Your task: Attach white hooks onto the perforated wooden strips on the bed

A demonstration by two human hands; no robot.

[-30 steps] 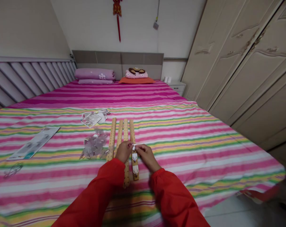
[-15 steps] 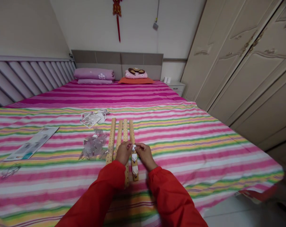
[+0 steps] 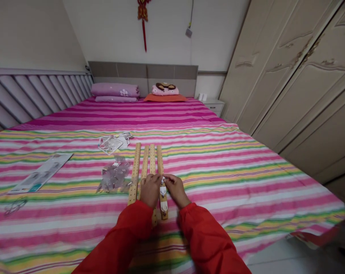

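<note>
My left hand [image 3: 150, 191] and my right hand [image 3: 176, 189] meet over the rightmost wooden strip [image 3: 160, 159]. Their fingertips are closed in a pinch around a small white piece with a dark metal bit [image 3: 163, 180], partly covered by the fingers. Nearer me on that strip sit two similar white pieces: one [image 3: 162, 191] just below the hands, another [image 3: 163, 206] by the strip's near end. Left of it lie three more wooden strips with rows of holes, the leftmost strip [image 3: 135, 163] standing a little apart; my left hand covers part of the middle ones.
A crumpled clear plastic bag [image 3: 115, 176] lies left of the strips, with torn packaging [image 3: 114, 142] beyond. Farther left are a flat printed package [image 3: 42, 173] and thin scissors-like loops [image 3: 16, 206]. Everything rests on a striped bedspread [image 3: 232, 182]; wardrobe doors [image 3: 298, 87] stand right.
The view has shifted slightly. My left fingers have moved a bit right, over the white piece, closing in on my right fingertips; the strips stay put.
</note>
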